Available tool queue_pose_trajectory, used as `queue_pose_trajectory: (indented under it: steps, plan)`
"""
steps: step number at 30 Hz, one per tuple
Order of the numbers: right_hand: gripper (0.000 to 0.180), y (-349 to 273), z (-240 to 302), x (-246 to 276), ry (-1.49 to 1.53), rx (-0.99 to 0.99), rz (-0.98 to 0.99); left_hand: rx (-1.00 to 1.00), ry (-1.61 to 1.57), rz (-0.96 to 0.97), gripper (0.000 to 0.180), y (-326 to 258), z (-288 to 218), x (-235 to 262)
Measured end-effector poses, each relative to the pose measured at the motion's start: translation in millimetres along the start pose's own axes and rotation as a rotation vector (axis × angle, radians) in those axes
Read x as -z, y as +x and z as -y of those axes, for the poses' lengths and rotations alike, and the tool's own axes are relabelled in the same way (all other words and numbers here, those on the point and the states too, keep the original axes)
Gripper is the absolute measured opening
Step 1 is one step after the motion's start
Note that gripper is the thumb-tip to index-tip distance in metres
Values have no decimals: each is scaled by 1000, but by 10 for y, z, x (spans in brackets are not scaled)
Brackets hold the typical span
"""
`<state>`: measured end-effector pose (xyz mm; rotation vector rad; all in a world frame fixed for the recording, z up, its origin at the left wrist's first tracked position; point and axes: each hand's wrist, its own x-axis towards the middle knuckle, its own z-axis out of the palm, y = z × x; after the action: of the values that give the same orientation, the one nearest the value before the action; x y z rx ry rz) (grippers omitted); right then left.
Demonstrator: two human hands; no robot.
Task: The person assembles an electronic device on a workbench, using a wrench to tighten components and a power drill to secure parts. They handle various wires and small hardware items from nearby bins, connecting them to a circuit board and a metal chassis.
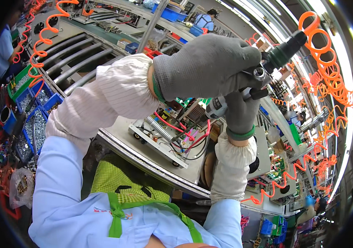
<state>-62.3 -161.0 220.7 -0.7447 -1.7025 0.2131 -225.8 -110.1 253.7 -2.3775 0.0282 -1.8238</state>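
My left hand [207, 64], in a grey glove, is closed around the upper body of a pneumatic screwdriver [282, 51] whose black top joins an orange coiled air hose [329, 62]. My right hand [239, 111], also gloved, grips the tool lower down, near its silver front end [216, 107]. The tool points down at an open metal chassis [172, 142] holding a coil, red and black wires and a green circuit board. Both hands hover above this chassis, hiding part of it.
Blue bins of screws [35, 124] sit at my left. A roller conveyor [77, 53] runs behind the chassis. Another orange coiled hose [44, 33] hangs at upper left. Other people work at left and far back. More assemblies and hoses crowd the right side.
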Motion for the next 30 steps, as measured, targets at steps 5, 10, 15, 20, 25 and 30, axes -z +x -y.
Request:
queue_pose_trajectory:
  steps: [5, 10, 15, 20, 25, 30]
  plan:
    - [18, 42, -37, 60, -312, 311, -5, -9, 83, 86, 23, 54, -21, -43]
    - [25, -11, -60, -41, 68, 97, -178, 15, 55, 110, 29, 55, 13, -132]
    - [29, -60, -276, 110, 132, -30, -191, 243, -56, 240, 47, -510, 600, -95]
    - [28, -178, -624, 164, 49, 123, -369, 1625, -602, 439, 38, -2019, 1225, 52]
    - [38, -274, -1047, 167, 1, 79, -315, 1091, -578, 809, 17, -3593, 1533, -397]
    - [38, -250, -1346, 188, 65, 75, -331, 1438, -819, 718, 32, -3604, 1342, -955]
